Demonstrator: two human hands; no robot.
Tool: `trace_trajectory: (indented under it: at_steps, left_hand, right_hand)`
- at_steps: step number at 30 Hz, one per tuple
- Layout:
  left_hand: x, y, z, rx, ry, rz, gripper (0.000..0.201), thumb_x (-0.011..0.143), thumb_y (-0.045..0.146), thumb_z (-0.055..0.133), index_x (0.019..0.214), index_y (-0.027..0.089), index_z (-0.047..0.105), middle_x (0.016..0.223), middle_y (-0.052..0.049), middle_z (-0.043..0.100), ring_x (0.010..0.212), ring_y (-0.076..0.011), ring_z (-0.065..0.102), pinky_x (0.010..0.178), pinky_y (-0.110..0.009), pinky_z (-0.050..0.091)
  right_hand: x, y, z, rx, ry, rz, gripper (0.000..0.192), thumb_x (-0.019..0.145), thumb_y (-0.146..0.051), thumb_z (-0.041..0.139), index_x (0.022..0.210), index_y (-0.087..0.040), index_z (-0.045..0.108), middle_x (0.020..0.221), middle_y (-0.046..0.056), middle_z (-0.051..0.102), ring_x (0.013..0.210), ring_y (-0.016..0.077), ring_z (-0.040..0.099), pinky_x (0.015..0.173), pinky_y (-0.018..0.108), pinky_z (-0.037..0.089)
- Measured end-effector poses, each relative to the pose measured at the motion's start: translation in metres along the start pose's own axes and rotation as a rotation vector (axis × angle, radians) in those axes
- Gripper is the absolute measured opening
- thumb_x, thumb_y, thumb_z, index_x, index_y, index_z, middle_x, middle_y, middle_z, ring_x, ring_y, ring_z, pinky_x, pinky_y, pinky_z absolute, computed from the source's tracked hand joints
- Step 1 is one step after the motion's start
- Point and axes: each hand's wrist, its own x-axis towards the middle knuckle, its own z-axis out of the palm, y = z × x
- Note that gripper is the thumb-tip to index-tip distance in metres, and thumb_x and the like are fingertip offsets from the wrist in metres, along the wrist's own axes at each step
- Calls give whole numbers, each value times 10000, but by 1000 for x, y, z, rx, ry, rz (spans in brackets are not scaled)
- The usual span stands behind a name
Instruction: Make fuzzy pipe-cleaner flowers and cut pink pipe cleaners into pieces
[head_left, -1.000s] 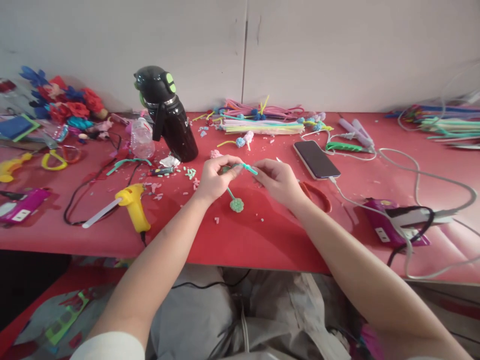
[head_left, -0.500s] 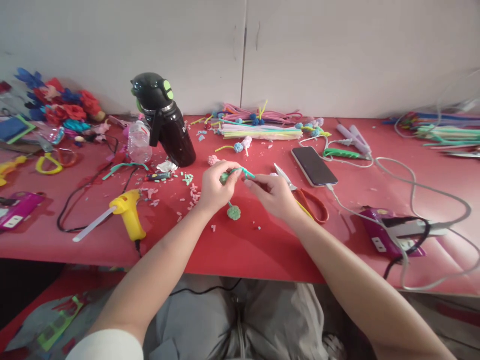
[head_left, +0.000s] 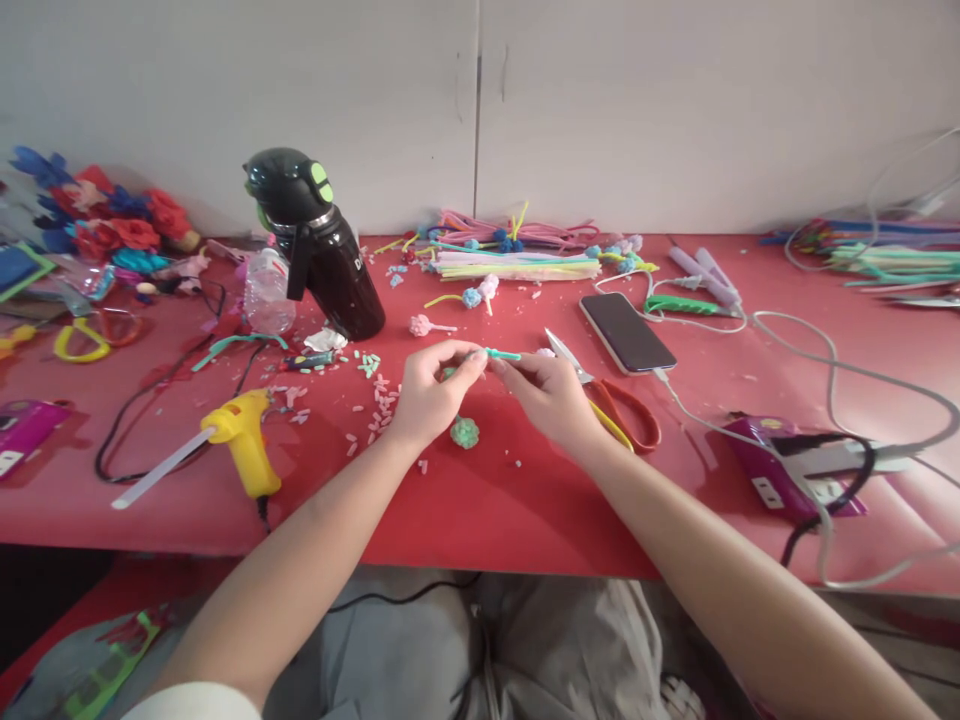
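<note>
Between my two hands a green pipe cleaner [head_left: 504,355] runs roughly level above the table. My left hand [head_left: 441,385] pinches its left end, with a bit of green fluff partly hidden under the fingers. My right hand [head_left: 546,392] is closed with thumb and fingertips on the other end. Just below my left fingers sits a round green pipe-cleaner ball [head_left: 465,432]; whether it joins the held piece is hidden. A pink ball with a stem [head_left: 421,325] lies beyond my left hand. Scissors with orange and yellow handles [head_left: 619,405] rest beside my right hand.
On the left are a yellow glue gun [head_left: 244,435], a black flask [head_left: 330,250] and a plastic bottle [head_left: 268,290]. Bundled pipe cleaners [head_left: 517,265] lie at the back. A phone [head_left: 628,332] and purple power strip [head_left: 780,465] with cables are at right. Pink clippings [head_left: 382,400] are scattered around.
The green pipe cleaner between my hands now lies straighter and more level. My left hand has shifted slightly down, uncovering the pink ball's stem. The whole view has shifted slightly.
</note>
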Motion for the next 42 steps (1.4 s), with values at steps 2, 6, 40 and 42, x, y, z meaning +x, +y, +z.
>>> trace_trajectory:
  at_steps: [2,6,40,42]
  left_hand:
    - [-2,0,0,6,-1,-10,220,901,394,704,830,193,754,737,-27,750,675,-157,665,596,-279,503]
    - [-7,0,1,92,30,42,180,923,357,691,881,202,772,854,-40,798,789,-179,722,712,-298,557]
    - [-7,-5,-4,189,29,145,152,941,293,647,872,183,726,831,-43,766,773,-171,692,741,-299,549]
    - [-6,-8,-5,354,38,302,152,955,254,612,876,181,719,863,-53,775,824,-184,697,794,-311,545]
  right_hand:
    - [-2,-1,2,-16,6,-7,458,950,-593,579,719,-199,612,600,-33,366,571,117,307,534,287,233]
    - [-7,-5,5,37,-59,6,371,982,-518,544,838,-202,675,630,-25,404,584,126,298,543,294,257]
    - [-19,-9,9,-3,-222,-13,362,1022,-339,505,686,-208,471,624,-37,452,580,109,401,572,275,338]
    - [-21,-8,9,-61,-208,-14,353,1011,-321,514,678,-207,478,604,-37,453,570,111,396,563,273,332]
